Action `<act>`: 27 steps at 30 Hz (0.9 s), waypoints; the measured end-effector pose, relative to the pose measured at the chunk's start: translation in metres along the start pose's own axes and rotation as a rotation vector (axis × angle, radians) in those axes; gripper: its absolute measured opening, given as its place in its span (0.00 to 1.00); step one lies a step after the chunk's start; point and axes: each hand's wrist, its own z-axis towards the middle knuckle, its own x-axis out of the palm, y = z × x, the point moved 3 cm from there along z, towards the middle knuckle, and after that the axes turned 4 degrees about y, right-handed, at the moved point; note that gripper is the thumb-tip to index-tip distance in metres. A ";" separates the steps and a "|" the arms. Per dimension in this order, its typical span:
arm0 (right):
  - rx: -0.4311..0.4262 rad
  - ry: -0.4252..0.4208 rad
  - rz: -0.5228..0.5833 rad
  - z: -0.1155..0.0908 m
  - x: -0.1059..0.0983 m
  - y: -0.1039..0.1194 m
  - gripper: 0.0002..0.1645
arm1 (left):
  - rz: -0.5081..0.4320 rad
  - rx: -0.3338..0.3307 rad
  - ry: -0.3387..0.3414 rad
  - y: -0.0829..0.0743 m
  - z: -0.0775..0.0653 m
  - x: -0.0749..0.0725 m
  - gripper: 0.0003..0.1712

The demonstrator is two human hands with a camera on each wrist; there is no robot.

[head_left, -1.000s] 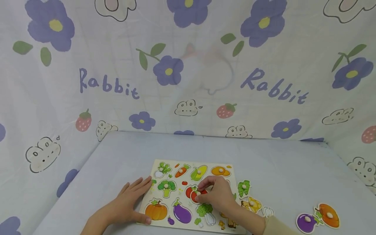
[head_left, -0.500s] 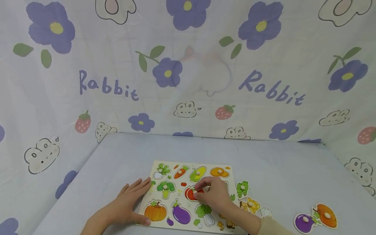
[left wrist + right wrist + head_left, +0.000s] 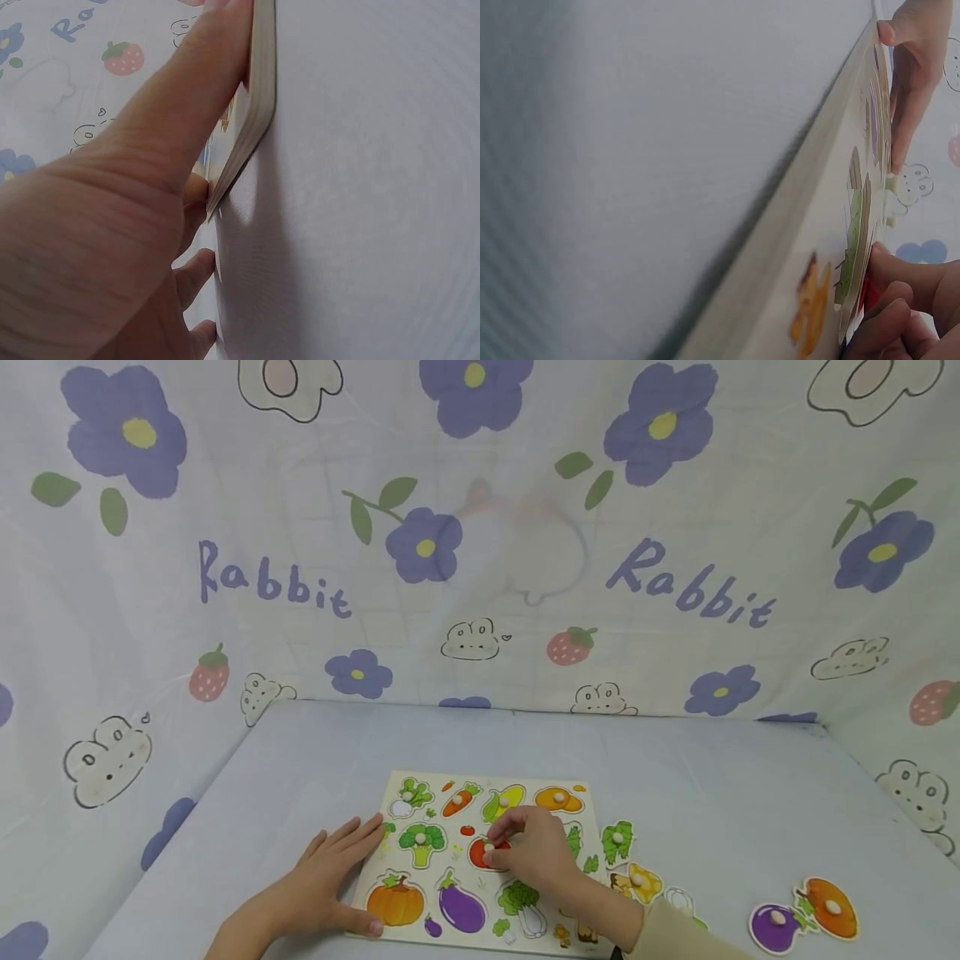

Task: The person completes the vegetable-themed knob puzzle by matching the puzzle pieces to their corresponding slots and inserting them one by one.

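A wooden vegetable puzzle board (image 3: pixel 420 931) lies flat on the table. Between thumb and fingers, my right hand (image 3: pixel 536 852) pinches the knob of a red tomato puzzle piece (image 3: pixel 477 853), which sits over the tomato picture on the board; the hand hides its right part. I cannot tell whether the piece is fully seated. Along the board's left edge rests my left hand (image 3: pixel 322 881), fingers spread and thumb on the near left corner. Knobbed broccoli (image 3: pixel 422 843), carrot (image 3: pixel 459 801) and corn (image 3: pixel 504 803) pieces lie in the board, while its pumpkin (image 3: pixel 395 906) and eggplant (image 3: pixel 461 907) pictures show no knobs.
Right of the board lie a loose green leafy piece (image 3: pixel 617 843), a yellow mushroom piece (image 3: pixel 645 883) and a white piece (image 3: pixel 680 900) partly behind the sleeve. Farther right, an eggplant piece (image 3: pixel 772 929) touches a pumpkin piece (image 3: pixel 830 908). A printed curtain (image 3: pixel 480 585) surrounds the table.
My right hand has shifted slightly left with the tomato piece, which now lines up with the tomato picture instead of overlapping its right side. The left hand stays on the board.
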 end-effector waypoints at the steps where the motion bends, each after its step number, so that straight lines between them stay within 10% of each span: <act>1: 0.011 0.002 0.000 0.000 0.000 0.000 0.12 | -0.002 0.001 0.000 0.000 0.000 0.000 0.66; 27: 0.028 -0.010 0.003 0.000 0.002 -0.001 0.13 | -0.002 0.007 -0.009 -0.002 -0.001 -0.001 0.66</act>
